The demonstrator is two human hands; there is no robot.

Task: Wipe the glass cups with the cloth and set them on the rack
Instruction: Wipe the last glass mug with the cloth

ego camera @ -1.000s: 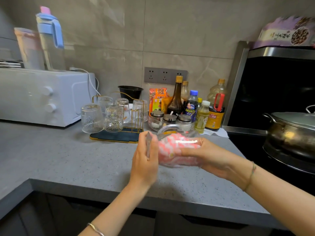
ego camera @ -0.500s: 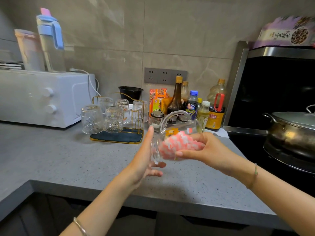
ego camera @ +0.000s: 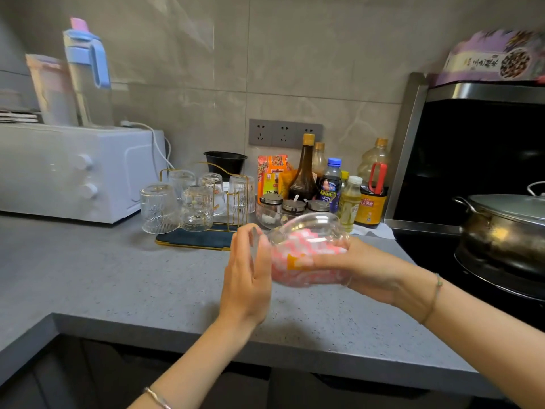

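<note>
The glass cup (ego camera: 306, 231) lies on its side in the air above the grey, speckled stone table (ego camera: 118, 276), just right of the rack and in front of the small lidded jars (ego camera: 292, 206). It is clear, smooth and round-bellied, with highlights blurred along its upper curve. A soft cloth (ego camera: 298, 249), checked in pink and white with an orange tag, is stuffed inside and fills most of it.

The left grip (ego camera: 246, 276) stands upright, palm turned to the right, fingers straight and together. It lies flat against the cup's base and is not curled around anything.

The right grip (ego camera: 368, 270) comes in from the right with a bent wrist and holds the cup at its mouth end. The thumb stretches along the glass wall. Whether the other fingers are inside with the cloth cannot be told. A thin cord bracelet (ego camera: 436, 296) circles that wrist.

The rack (ego camera: 233, 199) is thin gold wire on a dark blue tray (ego camera: 197, 239) with a gold rim. Several clear glasses (ego camera: 196, 209) sit upside down on it, some ribbed. A ribbed tumbler (ego camera: 159, 208) stands upside down at its left edge.

Behind are a white boxy oven (ego camera: 73, 172), dark and plastic bottles (ego camera: 303, 175), and a lidded metal pot (ego camera: 507, 231) at the right.
</note>
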